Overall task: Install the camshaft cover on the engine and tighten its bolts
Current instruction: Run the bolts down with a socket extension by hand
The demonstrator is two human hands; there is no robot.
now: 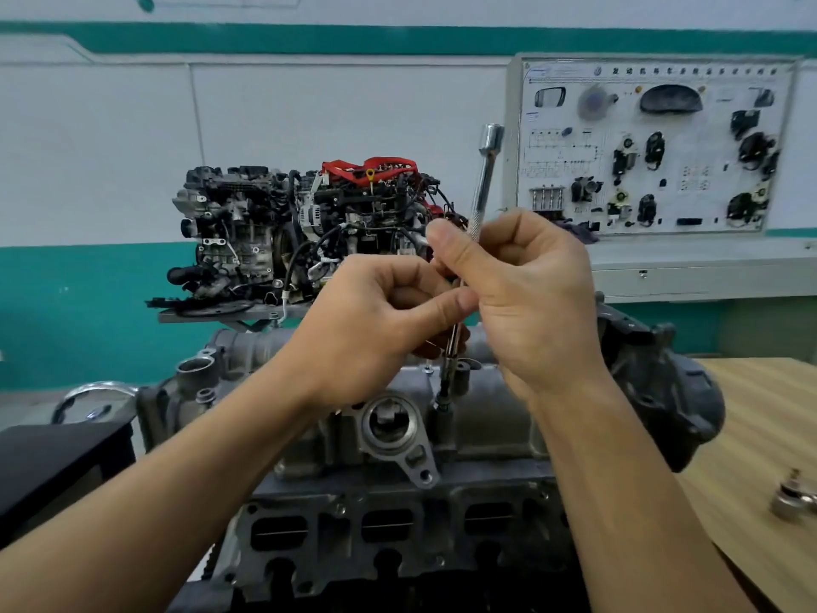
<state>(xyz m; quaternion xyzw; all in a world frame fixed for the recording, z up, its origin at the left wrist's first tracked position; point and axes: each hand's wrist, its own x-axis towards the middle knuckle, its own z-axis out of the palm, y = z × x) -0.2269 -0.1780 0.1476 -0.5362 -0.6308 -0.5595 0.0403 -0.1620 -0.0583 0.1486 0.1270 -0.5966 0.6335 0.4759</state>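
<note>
Both bare forearms reach forward and upward, wrists close together. The left hand [380, 320] curls loosely, thumb pressed toward the right hand [521, 294], whose fingers are closed in a pinching fist.

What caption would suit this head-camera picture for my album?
Both hands, left and right, hold a long extension bar upright on a camshaft cover bolt.

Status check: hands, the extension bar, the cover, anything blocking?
Both hands, left hand and right hand, gripping extension bar. Bar tip on a bolt in camshaft cover. Nothing in the way.
</note>
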